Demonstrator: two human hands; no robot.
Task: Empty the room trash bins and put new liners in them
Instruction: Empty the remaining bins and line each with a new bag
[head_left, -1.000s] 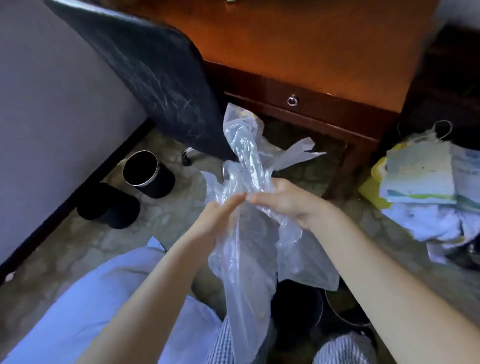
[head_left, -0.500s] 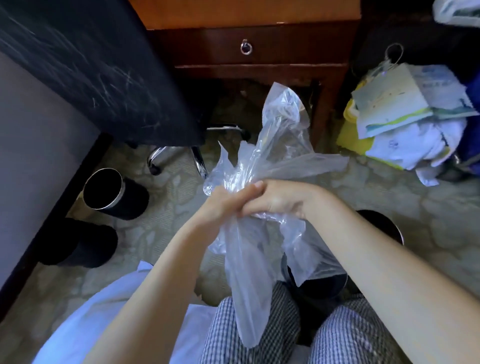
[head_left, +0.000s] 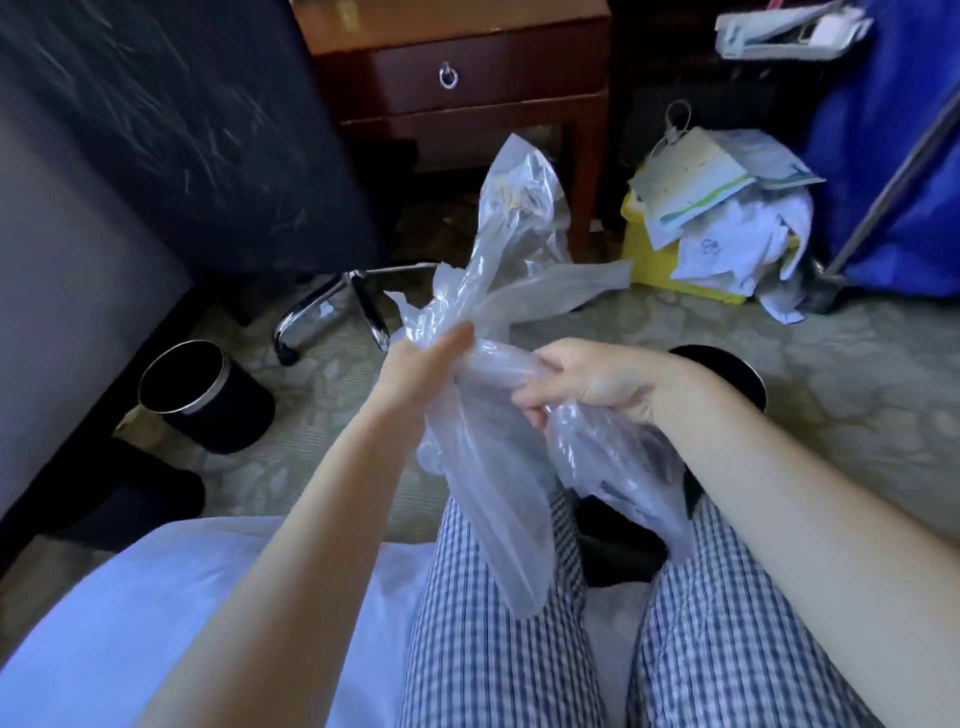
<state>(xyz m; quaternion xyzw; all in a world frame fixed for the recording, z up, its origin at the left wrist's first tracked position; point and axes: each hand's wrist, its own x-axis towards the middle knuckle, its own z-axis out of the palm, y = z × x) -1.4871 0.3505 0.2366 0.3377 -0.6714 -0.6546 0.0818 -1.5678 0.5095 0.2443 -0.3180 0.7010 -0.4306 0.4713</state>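
A: What is held, and how?

B: A clear plastic liner (head_left: 498, 322) is gripped by both hands above the knees. The left hand (head_left: 421, 371) is closed around a bunched part of it; the right hand (head_left: 587, 382) is clamped on a twisted fold just beside — the two hands are close together but not touching.

A: Where are the bins?

B: One black bin with a metal rim (head_left: 205, 397) is seen on the carpet (head_left: 857, 395) to the left, near the chair base (head_left: 332, 301). A second bin (head_left: 737, 371) is partly hidden behind the right forearm. A yellow tub (head_left: 654, 260) heaped with paper and cloth stands beside the wooden bench (head_left: 488, 78) — a blue cart (head_left: 883, 156) is next to it.
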